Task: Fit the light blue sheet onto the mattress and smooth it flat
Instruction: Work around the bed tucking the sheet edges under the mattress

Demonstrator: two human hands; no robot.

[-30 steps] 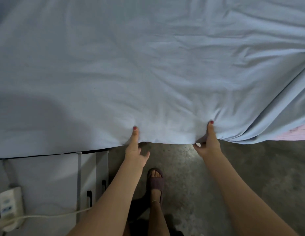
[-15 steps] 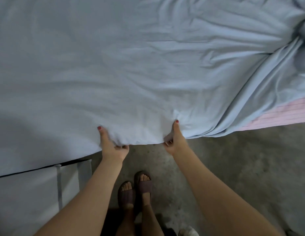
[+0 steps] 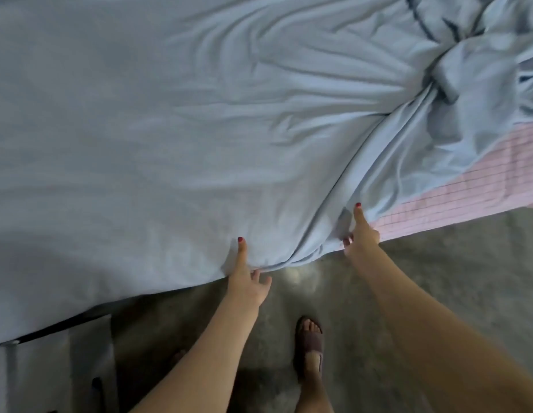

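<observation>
The light blue sheet covers most of the mattress, lying fairly flat on the left and bunched in a twisted heap at the upper right. A bare strip of the pink checked mattress shows at the right edge. My left hand pinches the sheet's near hem, thumb on top and fingers under the fold. My right hand pinches the hem further right, at the base of a long diagonal fold, next to the exposed pink corner.
A grey concrete floor runs along the near side of the bed. My sandalled foot stands between my arms. A white piece of furniture sits at the lower left under the bed edge.
I have stepped rightward along the bed edge, both hands sliding along the hem. More of the pink mattress and the bunched heap have come into view.
</observation>
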